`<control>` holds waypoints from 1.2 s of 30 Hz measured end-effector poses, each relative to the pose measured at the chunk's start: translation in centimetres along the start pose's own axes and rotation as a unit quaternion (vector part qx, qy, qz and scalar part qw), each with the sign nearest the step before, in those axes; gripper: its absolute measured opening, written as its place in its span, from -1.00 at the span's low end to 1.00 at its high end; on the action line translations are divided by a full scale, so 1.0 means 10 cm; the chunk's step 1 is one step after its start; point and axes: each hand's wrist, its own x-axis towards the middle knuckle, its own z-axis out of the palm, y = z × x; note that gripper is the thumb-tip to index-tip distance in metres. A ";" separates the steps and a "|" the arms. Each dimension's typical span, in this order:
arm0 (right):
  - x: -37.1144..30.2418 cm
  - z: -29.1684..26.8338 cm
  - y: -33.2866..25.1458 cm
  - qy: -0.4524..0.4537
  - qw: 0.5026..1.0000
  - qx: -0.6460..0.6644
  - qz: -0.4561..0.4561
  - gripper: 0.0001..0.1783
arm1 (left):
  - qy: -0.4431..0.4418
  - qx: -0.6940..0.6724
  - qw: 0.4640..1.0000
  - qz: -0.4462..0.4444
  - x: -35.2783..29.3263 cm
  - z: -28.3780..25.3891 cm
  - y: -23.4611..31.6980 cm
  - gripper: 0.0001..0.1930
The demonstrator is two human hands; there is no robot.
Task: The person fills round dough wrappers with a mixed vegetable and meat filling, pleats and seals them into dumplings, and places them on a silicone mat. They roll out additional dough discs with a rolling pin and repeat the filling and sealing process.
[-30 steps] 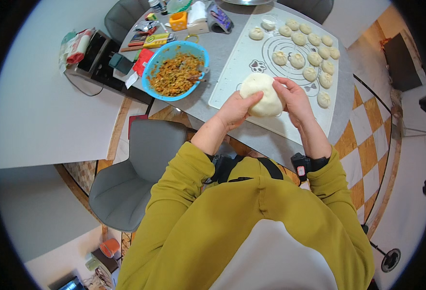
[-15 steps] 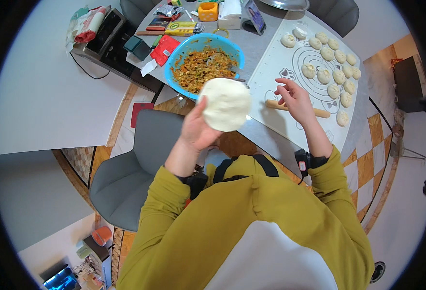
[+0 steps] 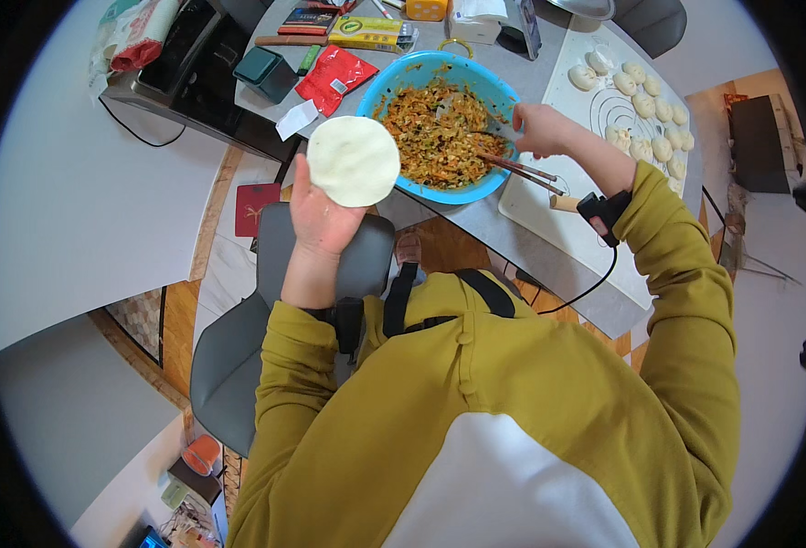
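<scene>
A round, flat dough wrapper (image 3: 354, 161) lies across the fingers of my left hand (image 3: 323, 219), thumb at its edge, to the left of a blue bowl (image 3: 453, 195). Chopped, mixed filling (image 3: 435, 137) fills much of that bowl. Over the bowl's right rim, my right hand (image 3: 542, 130) has its fingers curled together by a greyish, see-through piece. What they grip, if anything, is too unclear to name. Dark chopsticks (image 3: 524, 171) rest tips-down in the filling, their ends sticking out over the rim below my right hand.
A white mat (image 3: 572, 242) at the right carries a wooden rolling pin (image 3: 565, 204) and several filled buns (image 3: 642, 105). Left of the bowl are a red packet (image 3: 334, 78), a dark green box (image 3: 266, 75) and a yellow box (image 3: 366, 33). A grey chair (image 3: 238, 356) stands near my left arm.
My left hand has carried the wrapper leftward, away from the front of the bowl. My right hand has gone from above the rolling pin to the bowl's right rim, its fingers now curled.
</scene>
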 end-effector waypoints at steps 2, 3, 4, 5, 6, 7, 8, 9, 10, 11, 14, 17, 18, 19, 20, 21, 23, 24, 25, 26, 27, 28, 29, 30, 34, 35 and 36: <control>0.12 -0.06 -0.06 0.011 1.000 0.014 0.007 -0.58 | 0.047 0.013 0.999 -0.012 0.09 -0.02 -0.03 -0.30; 0.19 -0.11 -0.08 0.021 0.999 0.017 0.026 -0.54 | 0.045 0.019 0.999 -0.018 0.13 -0.03 -0.05 -0.30; 0.30 -0.15 -0.14 -0.019 0.999 0.006 0.026 -0.58 | 0.066 0.026 0.997 -0.017 0.18 -0.04 -0.08 -0.30; 0.38 -0.14 -0.19 -0.039 0.999 -0.002 0.023 -0.56 | 0.075 0.026 0.997 -0.022 0.22 -0.05 -0.11 -0.30; 0.45 -0.13 -0.23 -0.053 0.998 -0.016 0.028 -0.55 | 0.072 0.027 0.997 -0.025 0.25 -0.06 -0.13 -0.30; 0.50 -0.13 -0.26 -0.066 0.998 -0.020 0.014 -0.53 | 0.078 0.028 0.996 -0.029 0.28 -0.08 -0.15 -0.30; 0.52 -0.11 -0.27 -0.058 0.997 -0.042 0.013 -0.58 | 0.069 0.031 0.997 -0.020 0.30 -0.10 -0.16 -0.30; 0.51 -0.11 -0.27 -0.057 0.998 0.004 0.031 -0.61 | 0.069 0.034 0.997 -0.012 0.30 -0.12 -0.17 -0.29; 0.48 -0.09 -0.26 -0.058 0.996 0.052 0.048 -0.60 | 0.072 0.045 0.996 0.001 0.30 -0.14 -0.18 -0.29; 0.45 -0.09 -0.26 -0.056 0.990 0.097 0.086 -0.57 | 0.082 0.033 0.996 -0.002 0.30 -0.16 -0.18 -0.29; 0.36 -0.09 -0.33 0.009 0.995 -0.098 0.022 -0.59 | 0.081 0.022 0.996 0.000 0.30 -0.21 -0.20 -0.28; 0.20 -0.06 -0.39 -0.016 0.979 -0.201 -0.033 -0.55 | 0.049 0.009 0.999 -0.008 0.29 -0.25 -0.19 -0.27; 0.15 -0.05 -0.41 0.013 0.978 -0.204 -0.028 -0.57 | 0.046 0.007 0.999 -0.008 0.29 -0.26 -0.19 -0.27; 0.11 -0.06 -0.41 0.019 0.973 -0.230 -0.017 -0.59 | 0.048 0.005 0.999 -0.007 0.29 -0.26 -0.18 -0.26; 0.09 -0.07 -0.42 0.012 0.968 -0.251 -0.014 -0.60 | 0.041 0.003 0.999 -0.007 0.29 -0.26 -0.17 -0.26; 0.07 -0.07 -0.42 0.004 0.963 -0.271 -0.012 -0.62 | 0.040 0.002 0.999 -0.006 0.29 -0.26 -0.16 -0.26; 0.07 -0.07 -0.42 -0.034 0.958 -0.286 0.000 -0.64 | 0.044 0.003 0.999 -0.002 0.29 -0.26 -0.14 -0.25; 0.08 -0.06 -0.42 -0.055 0.955 -0.291 0.003 -0.65 | 0.047 0.004 0.999 0.002 0.29 -0.26 -0.13 -0.25; 0.10 -0.05 -0.41 -0.052 0.954 -0.295 0.010 -0.64 | 0.045 -0.001 0.999 0.003 0.29 -0.26 -0.12 -0.25; 0.13 -0.05 -0.40 -0.051 0.954 -0.296 0.013 -0.63 | 0.052 0.008 0.999 0.011 0.30 -0.26 -0.10 -0.25; 0.15 -0.03 -0.39 -0.051 0.955 -0.291 0.005 -0.62 | 0.053 0.012 0.998 0.017 0.30 -0.26 -0.09 -0.25; 0.19 -0.02 -0.39 -0.015 0.960 -0.278 0.016 -0.66 | 0.054 0.022 0.998 0.025 0.30 -0.25 -0.08 -0.25; 0.22 -0.02 -0.39 0.022 0.965 -0.259 0.019 -0.69 | 0.060 0.013 0.998 0.020 0.31 -0.24 -0.07 -0.26; 0.24 -0.01 -0.39 0.067 0.967 -0.244 0.030 -0.71 | 0.065 0.008 0.998 0.019 0.31 -0.24 -0.07 -0.26; 0.24 -0.09 -0.47 0.090 0.951 -0.289 -0.058 -0.79 | 0.097 0.005 0.995 0.033 0.34 -0.22 -0.05 -0.27; 0.22 -0.16 -0.51 0.100 0.944 -0.304 -0.076 -0.80 | 0.094 0.016 0.995 0.041 0.34 -0.22 -0.04 -0.26; 0.17 -0.23 -0.56 0.109 0.937 -0.319 -0.093 -0.81 | 0.089 0.018 0.995 0.046 0.35 -0.22 -0.02 -0.26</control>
